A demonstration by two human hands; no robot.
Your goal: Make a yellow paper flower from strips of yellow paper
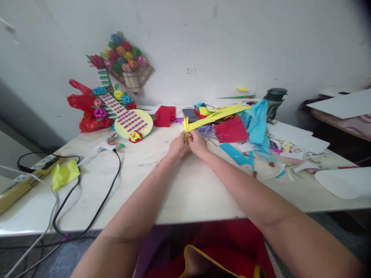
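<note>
Both arms reach forward over the white table, and the hands meet near its middle. A long yellow crepe paper strip (217, 116) runs from between the fingers up to the right, towards a heap of coloured paper. Its near end is bunched and stands up above the fingertips. My left hand (179, 146) is closed, pinching the bunched end from the left. Close against it, my right hand (197, 143) is closed on the same strip where it leaves the bunch. The fingertips hide just how the paper is folded there.
A hot glue gun (108, 144) with a black cord lies at left, near a yellow paper piece (65, 173) and a power strip (29, 181). Behind stands a flower-decorated paper guitar (133, 120). Red paper (232, 130), blue crepe paper (257, 123) and scraps cover the right.
</note>
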